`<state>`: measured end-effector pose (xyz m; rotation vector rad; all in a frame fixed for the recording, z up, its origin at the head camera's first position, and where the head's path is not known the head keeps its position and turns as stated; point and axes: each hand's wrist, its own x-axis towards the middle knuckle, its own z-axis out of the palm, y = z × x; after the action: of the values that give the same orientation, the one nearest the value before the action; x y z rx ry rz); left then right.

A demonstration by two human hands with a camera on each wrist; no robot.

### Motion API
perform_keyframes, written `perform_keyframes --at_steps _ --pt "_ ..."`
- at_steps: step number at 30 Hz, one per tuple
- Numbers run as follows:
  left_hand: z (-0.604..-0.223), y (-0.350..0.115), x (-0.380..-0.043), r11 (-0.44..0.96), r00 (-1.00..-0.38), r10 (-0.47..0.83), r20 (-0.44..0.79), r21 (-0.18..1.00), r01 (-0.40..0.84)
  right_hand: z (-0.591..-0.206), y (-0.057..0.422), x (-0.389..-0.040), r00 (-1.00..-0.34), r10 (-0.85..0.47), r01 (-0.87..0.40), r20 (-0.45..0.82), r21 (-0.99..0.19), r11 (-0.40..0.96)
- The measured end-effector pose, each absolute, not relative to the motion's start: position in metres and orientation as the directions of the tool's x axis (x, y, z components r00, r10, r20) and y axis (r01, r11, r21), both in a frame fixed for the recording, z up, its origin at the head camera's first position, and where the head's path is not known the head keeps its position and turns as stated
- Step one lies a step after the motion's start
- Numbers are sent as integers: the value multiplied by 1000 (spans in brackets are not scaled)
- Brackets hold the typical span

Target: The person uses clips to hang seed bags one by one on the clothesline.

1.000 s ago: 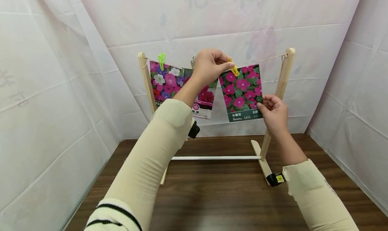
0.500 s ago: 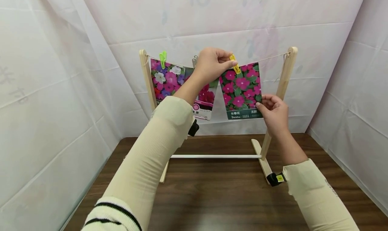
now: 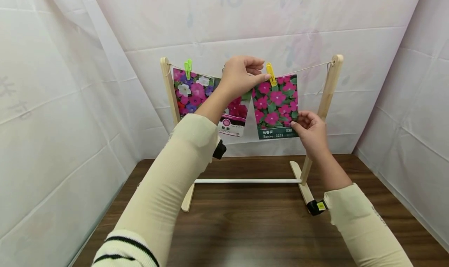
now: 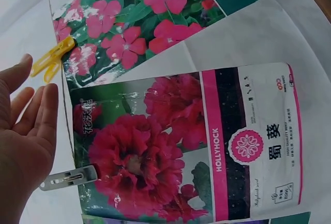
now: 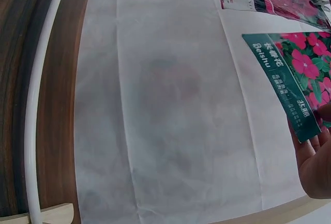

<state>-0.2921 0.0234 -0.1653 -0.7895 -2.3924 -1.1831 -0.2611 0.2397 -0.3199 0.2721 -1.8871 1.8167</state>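
A seed packet with pink flowers hangs from the string, held by a yellow clothespin near its top left corner. My left hand is just left of that clothespin; in the left wrist view its fingers are extended and stand apart from the yellow clip. With thumb in front and fingers behind, my right hand pinches the packet's lower right edge. A hollyhock packet hangs beside it from a silver metal clip.
Farther left, a packet of mixed flowers hangs under a green clothespin. Wooden posts carry the string, and a white rod joins their feet above the brown table. White cloth surrounds the back and sides.
My left fingers have let go of the yellow clothespin, which stays on the string and packet. My right hand and the packet's lower edge have shifted slightly left.
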Motion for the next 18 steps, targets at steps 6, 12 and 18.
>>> perform_keyframes --at_steps 6,12,18 --pt "-172 20 -288 455 -743 329 582 592 665 -323 240 -262 -872 158 -443 463 -885 148" --pt "-180 19 -283 392 -739 350 576 626 674 -324 241 -259 -882 134 -433 451 -890 142" --pt "-190 13 -280 402 -736 368 568 616 677 -326 246 -251 -873 138 -439 467 -878 190"
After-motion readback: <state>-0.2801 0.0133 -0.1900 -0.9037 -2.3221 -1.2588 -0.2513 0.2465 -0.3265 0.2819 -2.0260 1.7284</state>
